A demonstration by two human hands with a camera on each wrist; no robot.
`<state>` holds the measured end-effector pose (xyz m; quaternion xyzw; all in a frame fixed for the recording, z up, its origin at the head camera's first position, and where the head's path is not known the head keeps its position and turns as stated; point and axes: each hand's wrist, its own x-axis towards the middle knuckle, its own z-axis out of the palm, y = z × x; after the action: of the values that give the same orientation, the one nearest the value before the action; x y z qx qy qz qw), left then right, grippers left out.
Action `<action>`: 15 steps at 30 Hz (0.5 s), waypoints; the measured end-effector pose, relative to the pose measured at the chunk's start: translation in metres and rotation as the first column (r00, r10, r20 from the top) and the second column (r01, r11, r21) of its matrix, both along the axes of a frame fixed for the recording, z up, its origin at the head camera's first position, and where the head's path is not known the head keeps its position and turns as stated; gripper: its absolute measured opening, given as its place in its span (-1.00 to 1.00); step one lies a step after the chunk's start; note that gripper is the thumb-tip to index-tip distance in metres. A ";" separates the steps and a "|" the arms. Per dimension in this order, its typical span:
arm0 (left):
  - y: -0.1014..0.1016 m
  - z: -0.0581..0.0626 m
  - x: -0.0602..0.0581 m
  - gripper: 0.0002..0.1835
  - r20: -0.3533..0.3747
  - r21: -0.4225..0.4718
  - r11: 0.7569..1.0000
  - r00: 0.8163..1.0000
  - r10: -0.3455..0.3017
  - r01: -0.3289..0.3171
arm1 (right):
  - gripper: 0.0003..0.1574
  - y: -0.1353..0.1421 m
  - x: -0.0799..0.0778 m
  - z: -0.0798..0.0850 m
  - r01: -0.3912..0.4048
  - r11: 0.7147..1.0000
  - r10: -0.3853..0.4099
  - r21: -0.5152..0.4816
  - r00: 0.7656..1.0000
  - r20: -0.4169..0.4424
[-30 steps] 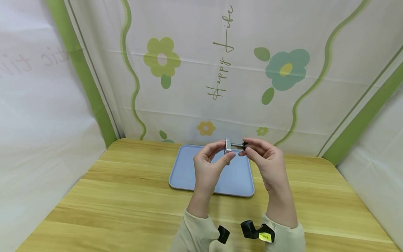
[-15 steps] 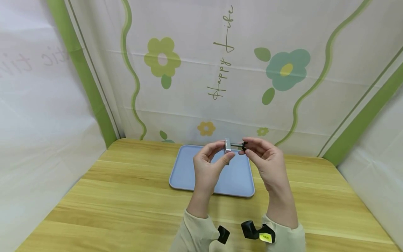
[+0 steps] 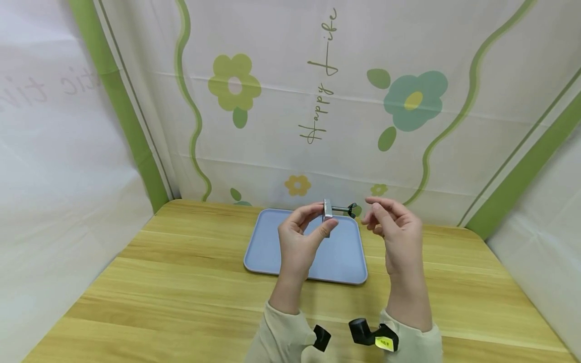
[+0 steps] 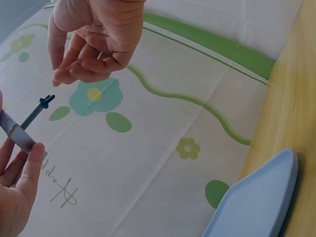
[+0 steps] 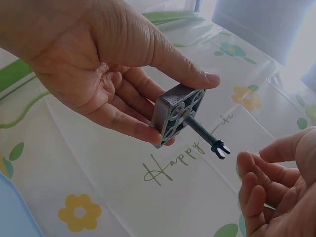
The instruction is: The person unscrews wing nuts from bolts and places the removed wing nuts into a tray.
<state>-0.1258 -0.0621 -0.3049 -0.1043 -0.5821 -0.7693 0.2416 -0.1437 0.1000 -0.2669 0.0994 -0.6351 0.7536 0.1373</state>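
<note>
My left hand [image 3: 297, 237] grips a small square metal block [image 5: 164, 116] between thumb and fingers, above the tray. Round hollows show in the block's face in the right wrist view. A threaded screw [image 5: 200, 128] stands out from the middle of that face, pointing towards my right hand. At its free end is a dark, forked, wing-like head [image 5: 220, 149]. My right hand [image 3: 400, 234] hangs just right of this head, apart from it, fingers loosely bent and holding nothing. The left wrist view shows the same gap between the right hand [image 4: 98, 42] and the screw.
A light blue tray [image 3: 336, 264] lies on the wooden table [image 3: 181, 282] beneath the hands. Behind the table hangs a white curtain [image 3: 272, 146] with printed flowers, and more white fabric flanks both sides. Black camera mounts sit on both sleeves.
My right hand has let go of the screw's winged head and moved a little to the right. My left hand still holds the block in the same place.
</note>
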 end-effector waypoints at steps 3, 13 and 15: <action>0.000 0.000 -0.001 -0.63 0.001 -0.003 1.000 1.000 0.002 -0.002 | -0.80 -0.001 0.000 0.000 -0.044 0.999 0.044 0.007 0.999 -0.028; 0.000 0.001 0.000 -0.63 -0.006 -0.012 1.000 1.000 0.003 -0.003 | -0.79 -0.001 0.001 -0.002 -0.168 0.980 0.171 0.107 0.985 -0.018; 0.000 0.001 0.000 -0.63 -0.010 -0.012 1.000 1.000 0.004 -0.004 | -0.79 -0.001 0.000 -0.003 -0.184 0.977 0.186 0.113 0.983 -0.011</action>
<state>-0.1262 -0.0625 -0.3042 -0.1084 -0.5858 -0.7647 0.2454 -0.1438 0.0991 -0.2697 0.1734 -0.6626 0.7254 0.0677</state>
